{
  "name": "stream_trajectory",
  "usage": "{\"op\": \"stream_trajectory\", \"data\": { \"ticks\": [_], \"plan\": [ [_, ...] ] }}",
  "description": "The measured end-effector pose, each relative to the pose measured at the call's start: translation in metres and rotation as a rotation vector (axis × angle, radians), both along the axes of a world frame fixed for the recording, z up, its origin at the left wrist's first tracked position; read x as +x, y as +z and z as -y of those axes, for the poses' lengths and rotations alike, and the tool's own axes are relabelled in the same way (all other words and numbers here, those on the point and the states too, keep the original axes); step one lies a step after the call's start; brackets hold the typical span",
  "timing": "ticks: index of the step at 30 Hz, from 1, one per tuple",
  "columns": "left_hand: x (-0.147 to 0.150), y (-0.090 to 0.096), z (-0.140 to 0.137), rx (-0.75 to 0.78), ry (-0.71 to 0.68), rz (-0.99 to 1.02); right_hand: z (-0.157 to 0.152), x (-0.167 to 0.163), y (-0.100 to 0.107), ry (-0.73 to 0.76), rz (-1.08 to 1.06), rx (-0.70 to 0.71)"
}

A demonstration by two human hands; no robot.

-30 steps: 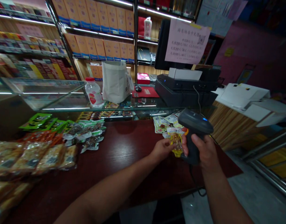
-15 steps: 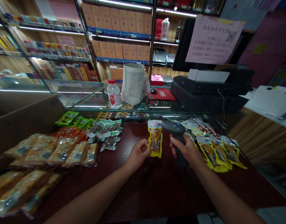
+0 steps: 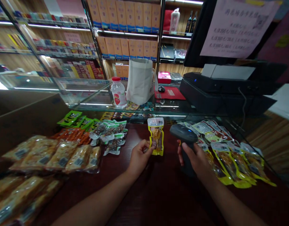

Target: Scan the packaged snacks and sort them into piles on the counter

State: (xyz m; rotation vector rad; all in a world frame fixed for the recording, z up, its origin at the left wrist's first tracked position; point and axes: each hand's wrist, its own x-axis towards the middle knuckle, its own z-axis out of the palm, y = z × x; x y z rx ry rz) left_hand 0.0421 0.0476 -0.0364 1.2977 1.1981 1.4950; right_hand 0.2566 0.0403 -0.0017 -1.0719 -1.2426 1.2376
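Between thumb and fingers, my left hand (image 3: 141, 157) pinches the lower left edge of a vacuum-sealed snack packet (image 3: 156, 136) with a yellow border and brown meat-like contents. The packet stands upright over the dark red tabletop (image 3: 144, 194). My right hand (image 3: 193, 157) is wrapped round the handle of a black barcode scanner (image 3: 184, 133), whose head points left towards the packet and shows a small blue light. A gap separates scanner and packet. Right of that hand lie several similar yellow-edged packets (image 3: 238, 163), partly hidden by it.
Clear-wrapped bread-like packs (image 3: 62, 155), green packets (image 3: 70, 118), orange packets (image 3: 71, 135) and silvery packets (image 3: 111, 131) lie at left beside a cardboard box (image 3: 29, 110). Behind stand a glass counter, a red-capped bottle (image 3: 118, 94), a white bag (image 3: 140, 81) and a black register (image 3: 224, 91).
The scanner in my right hand has moved right, away from the packet, and its head is turned a little. My left hand keeps the packet nearly in place. The view has shifted slightly.
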Motion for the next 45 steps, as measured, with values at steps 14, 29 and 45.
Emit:
{"op": "stream_trajectory", "data": {
  "ticks": [14, 29, 45],
  "plan": [
    [-0.004, 0.005, 0.005, 0.09, 0.055, -0.253, 0.011, 0.002, 0.015, 0.046, 0.004, 0.042],
    [-0.005, 0.004, 0.004, 0.098, 0.087, -0.299, 0.011, 0.003, 0.015, 0.045, 0.028, 0.011],
    [-0.062, 0.004, -0.023, -0.303, 0.459, -0.159, -0.005, 0.003, 0.001, 0.096, -0.011, -0.006]
  ]
}}
